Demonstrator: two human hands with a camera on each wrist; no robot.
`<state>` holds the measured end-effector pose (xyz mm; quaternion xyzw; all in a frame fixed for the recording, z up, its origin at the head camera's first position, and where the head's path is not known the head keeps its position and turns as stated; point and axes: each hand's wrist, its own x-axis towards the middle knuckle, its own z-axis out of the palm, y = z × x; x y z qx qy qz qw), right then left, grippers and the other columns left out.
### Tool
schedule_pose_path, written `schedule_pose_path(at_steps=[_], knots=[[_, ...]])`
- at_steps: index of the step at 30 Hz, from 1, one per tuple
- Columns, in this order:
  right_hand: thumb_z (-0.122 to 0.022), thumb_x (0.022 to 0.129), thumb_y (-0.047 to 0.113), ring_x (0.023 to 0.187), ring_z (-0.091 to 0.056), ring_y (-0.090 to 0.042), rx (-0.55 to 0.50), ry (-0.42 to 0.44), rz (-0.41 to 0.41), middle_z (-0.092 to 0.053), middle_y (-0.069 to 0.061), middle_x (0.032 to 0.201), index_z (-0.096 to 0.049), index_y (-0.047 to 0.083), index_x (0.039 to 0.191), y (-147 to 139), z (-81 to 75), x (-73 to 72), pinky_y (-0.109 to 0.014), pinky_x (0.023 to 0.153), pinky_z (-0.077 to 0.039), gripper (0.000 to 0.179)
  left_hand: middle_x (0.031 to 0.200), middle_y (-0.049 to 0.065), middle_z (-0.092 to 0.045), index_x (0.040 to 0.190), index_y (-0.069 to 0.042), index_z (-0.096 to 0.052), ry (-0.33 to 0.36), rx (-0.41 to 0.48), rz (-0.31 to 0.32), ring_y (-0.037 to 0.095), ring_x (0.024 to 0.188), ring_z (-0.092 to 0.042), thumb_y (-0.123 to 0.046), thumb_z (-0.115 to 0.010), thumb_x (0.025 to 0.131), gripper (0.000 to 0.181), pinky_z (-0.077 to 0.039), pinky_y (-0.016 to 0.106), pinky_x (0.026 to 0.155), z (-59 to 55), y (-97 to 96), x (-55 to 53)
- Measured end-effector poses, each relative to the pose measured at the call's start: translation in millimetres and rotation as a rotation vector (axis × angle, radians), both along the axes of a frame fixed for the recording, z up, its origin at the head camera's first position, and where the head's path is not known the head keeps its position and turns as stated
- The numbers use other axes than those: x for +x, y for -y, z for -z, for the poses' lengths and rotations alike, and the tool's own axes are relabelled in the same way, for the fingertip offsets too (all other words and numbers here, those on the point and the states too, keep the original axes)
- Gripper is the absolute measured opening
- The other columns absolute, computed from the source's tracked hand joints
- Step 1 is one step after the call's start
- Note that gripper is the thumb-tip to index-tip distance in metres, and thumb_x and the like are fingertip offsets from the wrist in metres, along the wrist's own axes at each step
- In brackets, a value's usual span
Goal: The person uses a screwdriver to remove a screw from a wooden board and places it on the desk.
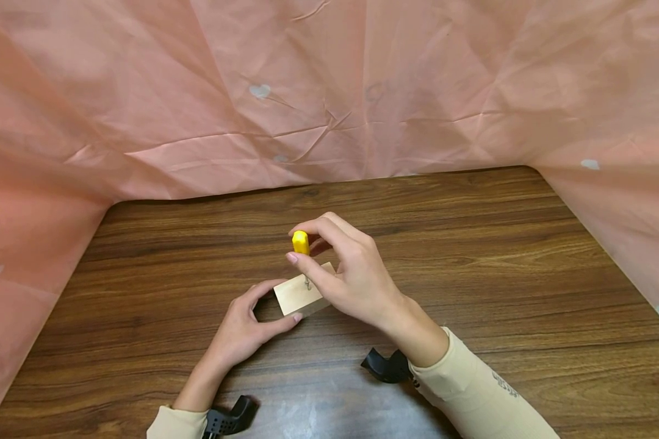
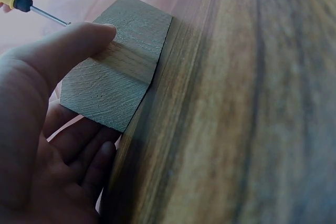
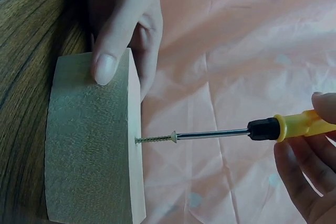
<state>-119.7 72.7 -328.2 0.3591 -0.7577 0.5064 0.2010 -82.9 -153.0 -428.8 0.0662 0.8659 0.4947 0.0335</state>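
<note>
A pale wooden block [image 1: 298,294] rests on the table, and my left hand [image 1: 240,329] grips its left end between thumb and fingers. From the block's top face a screw [image 3: 156,139] stands up, its lower tip in the wood and much of its thread showing. The tip of a screwdriver [image 3: 212,135] meets the screw head, shaft and screw roughly in line. My right hand [image 1: 357,274] pinches the screwdriver's yellow handle between thumb and fingers above the block. In the left wrist view, the thumb presses the block's side [image 2: 113,77].
Brown wood-grain table [image 1: 500,256] surrounds the block. A pink curtain [image 1: 329,91] with pale hearts hangs at the back and both sides. Black wrist mounts [image 1: 230,417] sit below each hand at the sleeve cuffs.
</note>
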Motion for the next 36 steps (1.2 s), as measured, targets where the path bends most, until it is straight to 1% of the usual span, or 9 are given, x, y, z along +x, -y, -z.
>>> schedule_pose_path(at_steps=[3, 8, 15, 23, 27, 31, 36], knots=[[-0.080, 0.095, 0.006, 0.093, -0.073, -0.014, -0.023, 0.028, -0.003, -0.071, -0.003, 0.102, -0.072, 0.004, 0.118, -0.5, -1.2, 0.2, -0.025, 0.086, -0.062, 0.024, 0.128, -0.009, -0.075, 0.133, -0.033, -0.072, 0.000, 0.003, 0.001, 0.016, 0.123, -0.065, -0.035, -0.095, 0.083, 0.055, -0.043, 0.051, 0.115, 0.1, -0.2, 0.0], [-0.079, 0.095, 0.003, 0.096, -0.075, -0.016, -0.032, 0.061, -0.015, -0.074, -0.006, 0.104, -0.068, 0.002, 0.125, -0.5, -2.5, 1.4, -0.025, 0.086, -0.063, 0.031, 0.128, -0.008, -0.075, 0.133, -0.032, -0.072, -0.006, 0.009, 0.005, 0.016, 0.123, -0.065, -0.034, -0.095, 0.083, 0.055, -0.043, 0.051, 0.115, 0.5, -0.4, -0.3], [-0.078, 0.096, 0.003, 0.098, -0.074, -0.017, -0.020, 0.034, -0.019, -0.074, -0.006, 0.103, -0.067, 0.002, 0.124, -0.4, -3.1, 2.3, -0.025, 0.086, -0.063, 0.030, 0.127, -0.008, -0.076, 0.133, -0.032, -0.072, -0.002, 0.009, 0.000, 0.017, 0.123, -0.065, -0.034, -0.095, 0.083, 0.055, -0.044, 0.051, 0.115, 0.1, -0.5, -0.1], [-0.072, 0.099, 0.005, 0.102, -0.073, -0.016, 0.016, 0.036, -0.028, -0.075, -0.005, 0.108, -0.068, 0.005, 0.134, -1.1, -3.2, 3.0, -0.027, 0.091, -0.062, 0.035, 0.128, -0.008, -0.075, 0.133, -0.033, -0.072, 0.007, 0.008, -0.001, 0.017, 0.124, -0.065, -0.036, -0.095, 0.083, 0.055, -0.043, 0.052, 0.115, -1.0, -0.4, 0.8], [-0.075, 0.096, 0.005, 0.099, -0.073, -0.015, -0.014, 0.036, -0.016, -0.074, -0.004, 0.105, -0.070, 0.005, 0.130, -0.5, -2.2, 2.4, -0.028, 0.088, -0.062, 0.034, 0.127, -0.009, -0.075, 0.132, -0.035, -0.072, 0.010, 0.005, -0.002, 0.016, 0.124, -0.065, -0.038, -0.095, 0.083, 0.054, -0.044, 0.051, 0.115, -0.5, -0.6, 1.3], [-0.080, 0.094, 0.006, 0.094, -0.073, -0.015, -0.040, 0.021, -0.013, -0.074, -0.003, 0.105, -0.072, 0.005, 0.125, -0.4, -1.5, 1.1, -0.027, 0.085, -0.063, 0.031, 0.127, -0.010, -0.075, 0.132, -0.035, -0.072, 0.003, 0.004, 0.001, 0.016, 0.123, -0.065, -0.039, -0.094, 0.084, 0.053, -0.044, 0.051, 0.115, -0.6, -0.6, 1.4], [-0.081, 0.094, 0.005, 0.089, -0.073, -0.016, -0.049, 0.006, -0.024, -0.072, -0.004, 0.103, -0.074, 0.004, 0.125, -0.2, -1.2, 0.0, -0.026, 0.084, -0.063, 0.032, 0.127, -0.010, -0.075, 0.132, -0.036, -0.072, 0.003, 0.011, 0.006, 0.016, 0.123, -0.065, -0.039, -0.094, 0.084, 0.053, -0.043, 0.052, 0.115, -0.7, -0.3, 1.2]])
